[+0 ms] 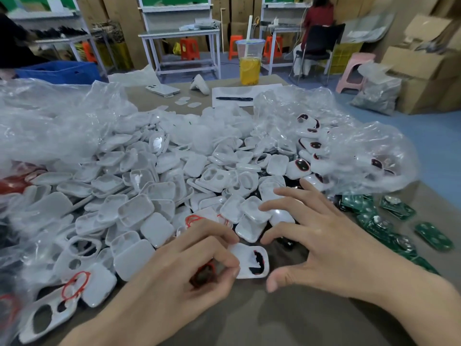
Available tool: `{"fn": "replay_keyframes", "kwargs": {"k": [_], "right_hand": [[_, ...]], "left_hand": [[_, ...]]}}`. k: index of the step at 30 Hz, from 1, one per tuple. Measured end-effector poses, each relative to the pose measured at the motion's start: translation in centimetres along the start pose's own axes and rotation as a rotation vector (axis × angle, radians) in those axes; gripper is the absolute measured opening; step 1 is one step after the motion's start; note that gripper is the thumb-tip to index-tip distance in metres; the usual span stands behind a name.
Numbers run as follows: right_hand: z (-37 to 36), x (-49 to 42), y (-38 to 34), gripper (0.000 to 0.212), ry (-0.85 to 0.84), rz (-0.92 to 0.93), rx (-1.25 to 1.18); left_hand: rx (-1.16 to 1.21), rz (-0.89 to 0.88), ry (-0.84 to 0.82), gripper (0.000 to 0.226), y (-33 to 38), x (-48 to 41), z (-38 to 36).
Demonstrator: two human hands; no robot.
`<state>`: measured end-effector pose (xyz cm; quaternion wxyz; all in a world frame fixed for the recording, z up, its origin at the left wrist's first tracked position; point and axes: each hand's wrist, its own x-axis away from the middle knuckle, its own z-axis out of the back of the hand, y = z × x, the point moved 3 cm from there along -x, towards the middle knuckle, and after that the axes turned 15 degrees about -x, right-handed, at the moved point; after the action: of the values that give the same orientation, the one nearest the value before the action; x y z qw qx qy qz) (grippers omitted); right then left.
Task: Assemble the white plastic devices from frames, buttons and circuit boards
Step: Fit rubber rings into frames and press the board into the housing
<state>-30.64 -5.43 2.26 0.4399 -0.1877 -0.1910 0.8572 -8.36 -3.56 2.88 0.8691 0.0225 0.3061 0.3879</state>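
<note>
My left hand point(194, 258) curls inward, fingertips pinched together. My right hand point(321, 236) hovers beside it, fingers spread, thumb apart, palm down.

Even indoor light, wide-angle view, soft at the edges.
Bright, diffuse light from overhead. Faint soft shadows under the hands point(321, 236) on the table point(287, 318). White glare on the plastic bags point(50, 121) and on glossy shells point(139, 211). Straight shelf posts bow outward toward the corners. Lower left corner blurred; background room slightly soft; centre fairly sharp.
</note>
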Motion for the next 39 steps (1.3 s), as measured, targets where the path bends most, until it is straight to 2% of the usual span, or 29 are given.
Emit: {"fn": "replay_keyframes", "kwargs": {"k": [3, 10, 19, 26, 31, 39], "right_hand": [[-0.2, 0.0, 0.3, 0.063, -0.041, -0.027, 0.016], [-0.1, -0.3, 0.2, 0.045, -0.047, -0.033, 0.029], [-0.3, -0.8, -0.4, 0.055, -0.088, -0.001, -0.002], [-0.5, -0.7, -0.3, 0.054, -0.064, 0.003, 0.031], [-0.7, -1.0, -0.2, 0.065, -0.067, -0.014, 0.034], [-1.0, -1.0, 0.0, 0.066, -0.062, -0.004, 0.027]], "left_hand": [[-0.003, -0.007, 0.016, 0.006, 0.1, 0.0, -0.2], [-0.046, -0.053, -0.036, 0.006, 0.3, -0.2, -0.9], [-0.077, -0.038, 0.055, 0.018, 0.6, -0.4, -0.6], [-0.116, -0.076, 0.013, 0.009, 0.0, -0.2, -1.2], [-0.086, -0.071, -0.005, 0.013, -0.1, -0.2, -1.4], [-0.112, -0.074, -0.036, 0.012, 0.0, -0.4, -1.3]]}}
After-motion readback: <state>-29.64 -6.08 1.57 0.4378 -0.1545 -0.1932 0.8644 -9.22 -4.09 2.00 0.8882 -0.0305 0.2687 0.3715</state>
